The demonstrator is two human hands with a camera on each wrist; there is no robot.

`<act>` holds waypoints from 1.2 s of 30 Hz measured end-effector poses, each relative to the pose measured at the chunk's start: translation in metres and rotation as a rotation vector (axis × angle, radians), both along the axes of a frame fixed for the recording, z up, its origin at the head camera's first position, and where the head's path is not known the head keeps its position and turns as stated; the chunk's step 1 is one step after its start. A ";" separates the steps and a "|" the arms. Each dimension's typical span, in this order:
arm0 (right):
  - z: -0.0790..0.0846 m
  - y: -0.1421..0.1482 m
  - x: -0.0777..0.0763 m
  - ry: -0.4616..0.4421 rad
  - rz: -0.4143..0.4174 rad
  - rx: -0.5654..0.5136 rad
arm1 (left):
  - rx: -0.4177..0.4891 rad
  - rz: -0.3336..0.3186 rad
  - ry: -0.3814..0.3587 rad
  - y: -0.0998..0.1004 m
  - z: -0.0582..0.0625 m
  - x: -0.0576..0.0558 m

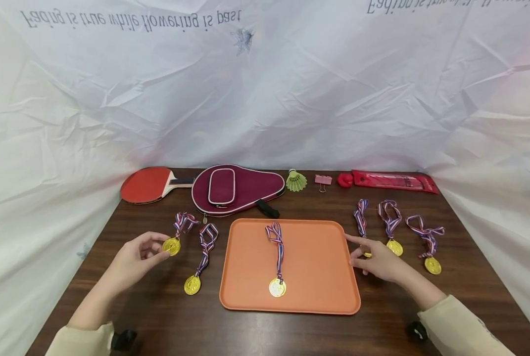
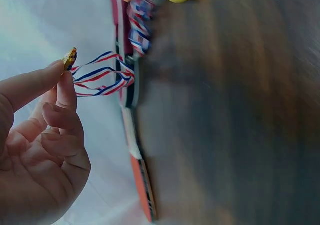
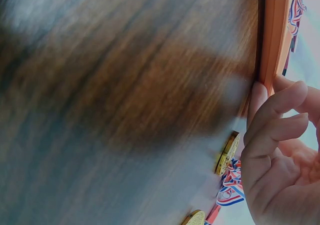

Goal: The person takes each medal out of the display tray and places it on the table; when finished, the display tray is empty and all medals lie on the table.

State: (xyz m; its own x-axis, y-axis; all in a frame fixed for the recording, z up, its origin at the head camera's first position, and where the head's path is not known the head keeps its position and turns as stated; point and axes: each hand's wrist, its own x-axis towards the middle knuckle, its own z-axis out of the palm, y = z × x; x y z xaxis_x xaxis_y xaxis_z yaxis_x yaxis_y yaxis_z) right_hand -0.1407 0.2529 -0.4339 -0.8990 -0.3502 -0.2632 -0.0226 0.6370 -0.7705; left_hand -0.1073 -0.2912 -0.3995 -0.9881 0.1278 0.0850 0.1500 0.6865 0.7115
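Note:
My left hand point(image 1: 137, 254) pinches a gold medal point(image 1: 171, 246) at its edge between thumb and index finger, left of the tray. In the left wrist view the striped ribbon point(image 2: 102, 80) trails from the pinched medal point(image 2: 70, 59), and the other fingers curl loosely. A second medal point(image 1: 192, 285) lies nearby, its ribbon stretched away. On the orange tray point(image 1: 313, 267) rests another medal point(image 1: 277, 287) with red, white and blue ribbon. My right hand point(image 1: 377, 257) holds the tray's right rim point(image 3: 277, 30) with its fingertips. Behind that hand, one medal point(image 1: 368, 254) is partly hidden.
Two more medals, one nearer point(image 1: 394, 247) and one farther right point(image 1: 432, 265), lie beyond the right hand. Along the back are a red table tennis bat point(image 1: 146, 184), maroon case point(image 1: 256, 185), shuttlecock point(image 1: 296, 181), pink binder clip point(image 1: 323, 180), small red object point(image 1: 345, 180) and red pouch point(image 1: 394, 181).

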 end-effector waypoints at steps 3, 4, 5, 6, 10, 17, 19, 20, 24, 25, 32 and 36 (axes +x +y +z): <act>0.000 -0.001 0.000 -0.007 -0.001 0.000 | -0.012 0.001 -0.029 -0.006 -0.008 0.002; 0.000 -0.001 0.000 -0.009 -0.001 0.000 | -0.013 -0.002 -0.041 -0.007 -0.010 0.002; 0.000 -0.001 0.000 -0.009 -0.003 0.001 | -0.012 -0.009 -0.051 -0.009 -0.012 0.003; 0.001 -0.001 0.000 -0.010 -0.006 0.001 | -0.004 -0.014 -0.066 -0.010 -0.014 0.004; 0.002 0.000 0.001 -0.006 -0.010 -0.001 | 0.004 -0.033 -0.119 -0.017 -0.021 0.008; 0.000 0.000 0.002 0.006 0.002 -0.005 | -0.019 -0.053 -0.201 -0.025 -0.035 0.015; 0.000 0.000 0.002 0.007 0.003 -0.005 | -0.038 -0.056 -0.211 -0.026 -0.037 0.017; 0.000 0.000 0.002 0.007 0.003 -0.006 | -0.044 -0.057 -0.213 -0.026 -0.038 0.018; 0.001 0.000 0.002 0.006 0.008 -0.010 | -0.034 -0.074 -0.226 -0.026 -0.038 0.021; 0.001 0.001 0.001 0.005 0.008 -0.010 | -0.030 -0.081 -0.235 -0.026 -0.037 0.021; 0.001 0.002 0.000 0.002 0.010 -0.013 | -0.057 -0.128 -0.326 -0.025 -0.026 0.025; -0.001 0.002 0.000 0.004 0.016 -0.021 | -0.124 -0.122 -0.381 -0.023 -0.019 0.026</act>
State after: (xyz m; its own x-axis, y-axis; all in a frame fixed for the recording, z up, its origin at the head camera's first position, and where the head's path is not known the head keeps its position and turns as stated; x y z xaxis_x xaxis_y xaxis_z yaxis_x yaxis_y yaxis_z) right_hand -0.1407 0.2547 -0.4344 -0.8943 -0.3699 -0.2520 -0.0359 0.6204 -0.7835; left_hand -0.0810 -0.3138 -0.4183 -0.9230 0.2317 -0.3074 -0.0228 0.7641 0.6446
